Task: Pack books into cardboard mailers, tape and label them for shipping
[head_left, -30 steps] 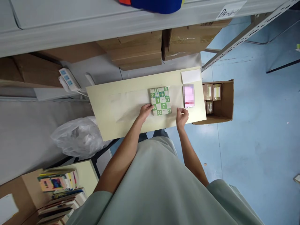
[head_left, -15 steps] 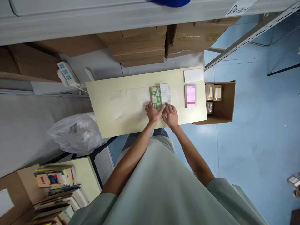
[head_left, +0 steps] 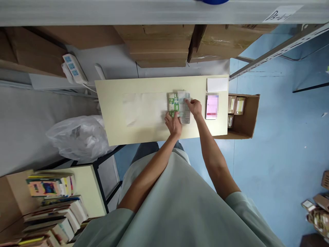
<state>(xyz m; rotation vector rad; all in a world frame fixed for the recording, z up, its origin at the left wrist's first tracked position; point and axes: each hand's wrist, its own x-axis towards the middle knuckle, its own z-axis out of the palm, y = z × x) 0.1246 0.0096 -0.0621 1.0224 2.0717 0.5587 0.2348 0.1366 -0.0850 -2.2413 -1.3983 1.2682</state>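
The green checkered book (head_left: pixel 173 103) lies between the hands: left hand (head_left: pixel 174 124) presses its near edge, grip flat, empty; right hand (head_left: pixel 195 106) pinches the translucent sheet (head_left: pixel 184 109) covering its right half.

Pale table (head_left: pixel 115 103), green checked book (head_left: pixel 173 103), pink card (head_left: pixel 212 107), white paper (head_left: pixel 217 84)

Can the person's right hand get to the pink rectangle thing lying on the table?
Probably yes. The right hand is at the green-and-white checked book, just beside the flat pink rectangle, with only bare pale yellow tabletop between them.
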